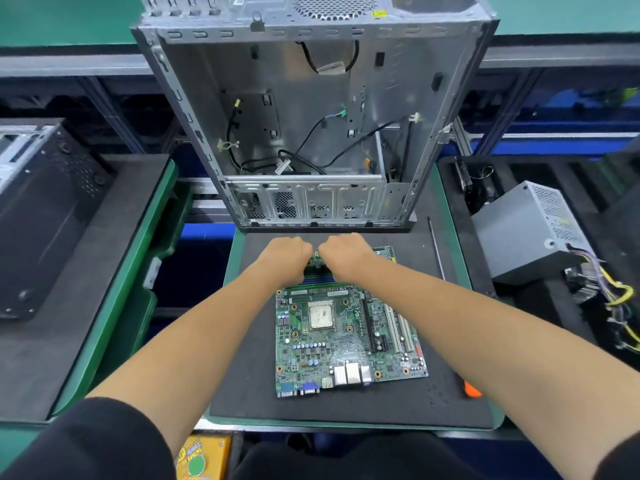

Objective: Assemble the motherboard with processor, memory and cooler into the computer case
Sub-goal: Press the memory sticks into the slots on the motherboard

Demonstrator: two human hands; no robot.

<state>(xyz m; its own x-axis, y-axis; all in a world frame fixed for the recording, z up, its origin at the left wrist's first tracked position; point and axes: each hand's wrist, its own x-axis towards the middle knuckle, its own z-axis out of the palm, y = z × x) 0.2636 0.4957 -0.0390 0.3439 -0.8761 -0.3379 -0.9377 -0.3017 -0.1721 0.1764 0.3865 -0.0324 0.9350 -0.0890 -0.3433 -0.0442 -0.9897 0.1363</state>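
Both hands are at the centre of the frame, the left hand [290, 255] and the right hand [343, 252], with fingers curled down on a memory module [318, 260] at the far edge of the motherboard [349, 336]. The board lies flat on the counter [408, 407], below the open computer case [311, 126]. The board looks light, stiff and fragile; I would hold it only by its edges.

Green bench [460, 258] w/ dark foam mat [263, 393] on top — more mats [86, 271] left & right. Behind: metal racking [104, 98], blue shelves [554, 140]; even, bright light.
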